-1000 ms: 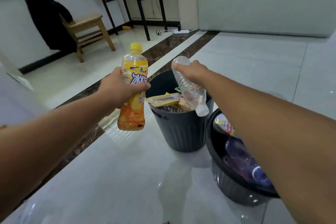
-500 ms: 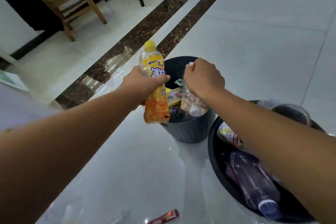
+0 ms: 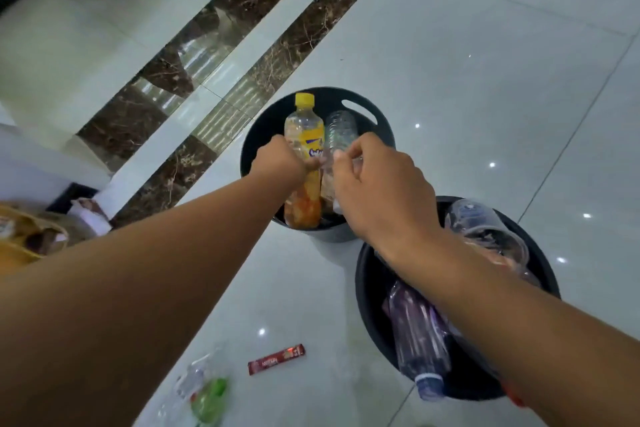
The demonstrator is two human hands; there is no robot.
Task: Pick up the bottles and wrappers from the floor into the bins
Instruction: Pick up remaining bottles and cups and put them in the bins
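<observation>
**Both bottles lowered into the far bin**

A second earlier we had held them above the floor (image 3: 485, 80). At this moment our left hand (image 3: 280, 159) was clamped round the yellow bottle (image 3: 304, 128) and our right hand's (image 3: 377, 191) fingers (image 3: 346, 154) round the clear bottle (image 3: 341, 130), both inside the far bin (image 3: 360, 97). Only letting go remained, we judged. A red wrapper (image 3: 276, 359) waited.

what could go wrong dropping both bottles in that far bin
The left hand holds a yellow-capped orange plastic bottle and the right hand a clear plastic bottle side by side over the far round black bin; dropped together, one might bounce out.
The right forearm crosses the near black bin; the clear plastic container at its rim might get knocked out.
The red sachet on the floor might be overlooked.
</observation>
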